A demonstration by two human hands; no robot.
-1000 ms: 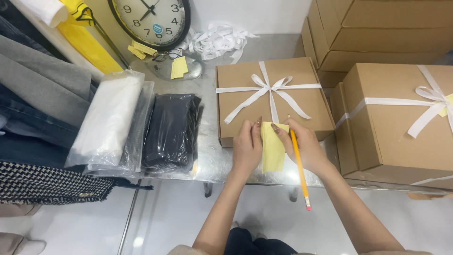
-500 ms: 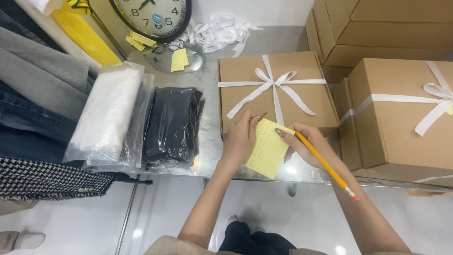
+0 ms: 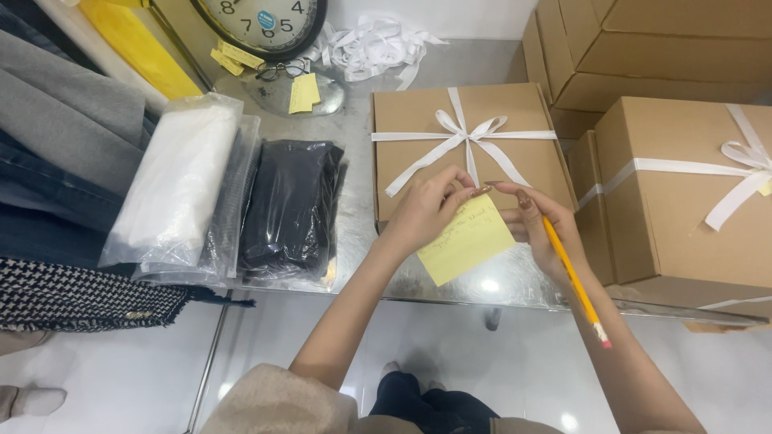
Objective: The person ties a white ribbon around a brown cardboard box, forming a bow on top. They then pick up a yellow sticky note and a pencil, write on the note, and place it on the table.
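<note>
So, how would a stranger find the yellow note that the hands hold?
Start at the ribboned brown box in the middle of the steel table. At its near edge, both hands pinch a yellow note; unlike the yellow slips under the clock, it is held up.

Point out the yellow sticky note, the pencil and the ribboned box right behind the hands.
yellow sticky note (image 3: pixel 466 241), head view, on its middle, below the fingers.
pencil (image 3: pixel 572 277), head view, mid-shaft, below the right hand.
ribboned box (image 3: pixel 515 161), head view, bare lid right of the bow.

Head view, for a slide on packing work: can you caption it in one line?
Both hands, left hand and right hand, hold a yellow sticky note before a ribboned cardboard box; a pencil rests in the right.
</note>
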